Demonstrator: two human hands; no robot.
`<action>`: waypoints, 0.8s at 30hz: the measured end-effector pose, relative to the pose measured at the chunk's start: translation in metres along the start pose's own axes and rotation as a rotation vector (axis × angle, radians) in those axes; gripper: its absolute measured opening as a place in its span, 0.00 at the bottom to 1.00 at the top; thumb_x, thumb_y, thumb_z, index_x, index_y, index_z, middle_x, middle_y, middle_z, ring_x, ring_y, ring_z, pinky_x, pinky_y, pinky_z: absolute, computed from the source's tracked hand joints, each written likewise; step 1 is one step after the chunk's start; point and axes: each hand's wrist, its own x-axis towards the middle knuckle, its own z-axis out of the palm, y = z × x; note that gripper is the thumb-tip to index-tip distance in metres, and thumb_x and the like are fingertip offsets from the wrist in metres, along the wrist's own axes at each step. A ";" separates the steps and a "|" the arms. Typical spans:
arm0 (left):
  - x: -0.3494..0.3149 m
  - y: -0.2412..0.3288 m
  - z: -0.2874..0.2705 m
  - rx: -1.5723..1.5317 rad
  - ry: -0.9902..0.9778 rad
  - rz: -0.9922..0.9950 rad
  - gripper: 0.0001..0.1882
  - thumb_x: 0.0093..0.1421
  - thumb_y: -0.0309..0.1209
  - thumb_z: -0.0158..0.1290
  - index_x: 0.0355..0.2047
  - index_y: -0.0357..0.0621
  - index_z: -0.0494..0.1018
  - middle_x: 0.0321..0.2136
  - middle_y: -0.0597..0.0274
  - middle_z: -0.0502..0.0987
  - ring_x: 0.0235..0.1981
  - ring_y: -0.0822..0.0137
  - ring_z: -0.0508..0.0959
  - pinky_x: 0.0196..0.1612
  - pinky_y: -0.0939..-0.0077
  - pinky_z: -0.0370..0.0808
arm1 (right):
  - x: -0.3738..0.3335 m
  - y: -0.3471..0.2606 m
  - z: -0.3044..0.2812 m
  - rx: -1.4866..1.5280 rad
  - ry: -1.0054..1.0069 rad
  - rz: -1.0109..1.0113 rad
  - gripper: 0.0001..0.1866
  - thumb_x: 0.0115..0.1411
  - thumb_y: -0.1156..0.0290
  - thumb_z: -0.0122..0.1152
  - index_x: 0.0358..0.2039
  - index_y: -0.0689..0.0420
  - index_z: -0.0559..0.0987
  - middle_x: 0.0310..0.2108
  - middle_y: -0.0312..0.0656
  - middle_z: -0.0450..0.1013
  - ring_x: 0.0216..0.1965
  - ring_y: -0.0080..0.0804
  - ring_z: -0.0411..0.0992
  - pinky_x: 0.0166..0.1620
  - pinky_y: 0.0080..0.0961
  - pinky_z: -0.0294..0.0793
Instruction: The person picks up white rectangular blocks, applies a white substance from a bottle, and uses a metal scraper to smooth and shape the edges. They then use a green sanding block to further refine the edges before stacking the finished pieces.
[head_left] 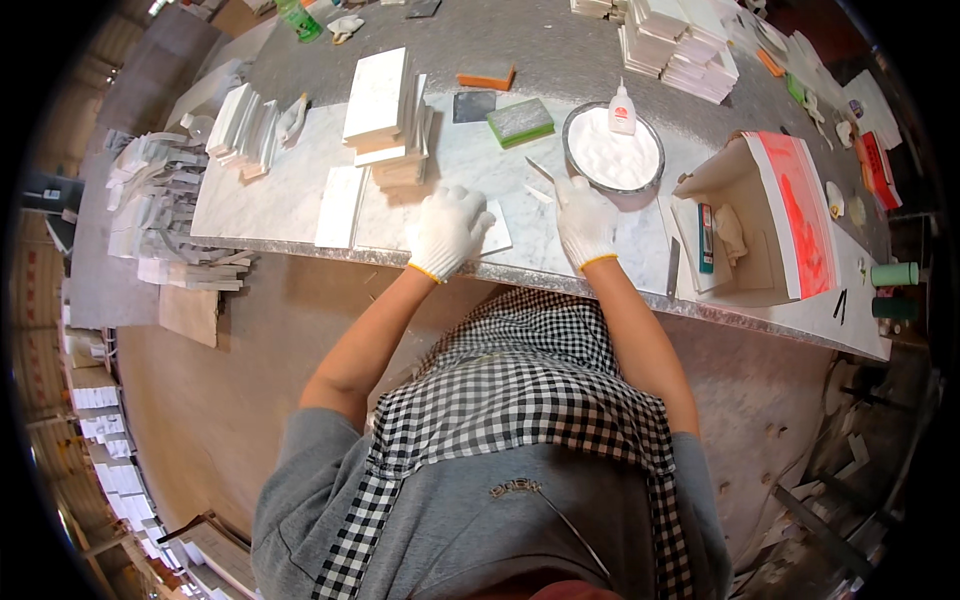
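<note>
My left hand [447,232], in a white knitted glove with a yellow cuff, is closed over the edge of a small white tile [497,230] near the table's front edge. Its fingertips are partly hidden. My right hand [587,220], gloved alike, grips a thin knife [540,168] whose narrow blade points up and left; the handle is hidden in the glove. Beside the blade lies a small white sliver [537,193]. Just beyond my right hand stands a round tub [655,180] of white powder, with a small white glue bottle [622,110] at its far rim.
Stacked white tiles [378,105] stand left of centre, with more tiles [236,130] farther left. A green sponge block [521,123], a dark square pad [474,107] and an orange block [486,77] lie beyond. An open cardboard box [765,215] stands at right.
</note>
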 end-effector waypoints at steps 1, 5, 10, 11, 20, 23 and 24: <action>0.001 0.001 0.000 0.054 -0.004 0.008 0.12 0.57 0.41 0.61 0.36 0.48 0.80 0.31 0.55 0.79 0.37 0.48 0.77 0.40 0.52 0.73 | 0.004 -0.001 0.003 0.012 0.014 -0.021 0.08 0.66 0.68 0.48 0.42 0.49 0.76 0.36 0.44 0.75 0.37 0.44 0.79 0.38 0.44 0.78; 0.002 0.005 0.000 0.047 0.060 -0.023 0.10 0.57 0.40 0.60 0.35 0.50 0.79 0.32 0.56 0.79 0.39 0.49 0.77 0.42 0.53 0.72 | 0.004 -0.002 0.006 0.029 0.038 -0.147 0.08 0.67 0.68 0.47 0.41 0.49 0.76 0.36 0.44 0.75 0.37 0.46 0.78 0.38 0.45 0.77; 0.017 0.009 -0.006 0.003 0.017 -0.021 0.08 0.58 0.36 0.57 0.36 0.49 0.78 0.36 0.57 0.80 0.43 0.48 0.76 0.47 0.52 0.71 | -0.015 0.012 -0.006 0.085 0.060 -0.215 0.08 0.66 0.67 0.51 0.42 0.48 0.77 0.35 0.43 0.75 0.37 0.45 0.78 0.38 0.43 0.77; 0.020 0.010 -0.007 -0.007 -0.001 -0.013 0.09 0.59 0.36 0.56 0.37 0.48 0.78 0.37 0.57 0.80 0.44 0.48 0.76 0.48 0.52 0.71 | -0.019 0.015 -0.007 0.096 0.077 -0.199 0.09 0.65 0.67 0.52 0.43 0.48 0.78 0.35 0.43 0.75 0.36 0.44 0.78 0.38 0.43 0.77; 0.036 0.020 0.011 0.120 -0.119 0.074 0.15 0.60 0.41 0.54 0.45 0.48 0.75 0.43 0.59 0.77 0.52 0.50 0.73 0.54 0.51 0.68 | -0.057 0.034 -0.010 0.157 0.170 -0.033 0.09 0.63 0.66 0.59 0.44 0.45 0.82 0.33 0.42 0.76 0.35 0.45 0.77 0.37 0.42 0.76; 0.037 0.019 0.012 0.111 -0.145 0.074 0.16 0.60 0.42 0.55 0.45 0.49 0.75 0.44 0.60 0.77 0.52 0.51 0.73 0.55 0.51 0.68 | -0.060 0.037 -0.009 0.155 0.183 -0.039 0.09 0.62 0.67 0.61 0.43 0.45 0.82 0.32 0.42 0.76 0.34 0.46 0.77 0.37 0.40 0.76; 0.037 0.019 0.012 0.121 -0.157 0.070 0.16 0.60 0.42 0.55 0.45 0.49 0.75 0.44 0.60 0.77 0.52 0.51 0.73 0.55 0.51 0.67 | -0.061 0.038 -0.009 0.147 0.199 -0.048 0.09 0.62 0.67 0.62 0.43 0.45 0.83 0.32 0.42 0.76 0.34 0.45 0.77 0.36 0.40 0.76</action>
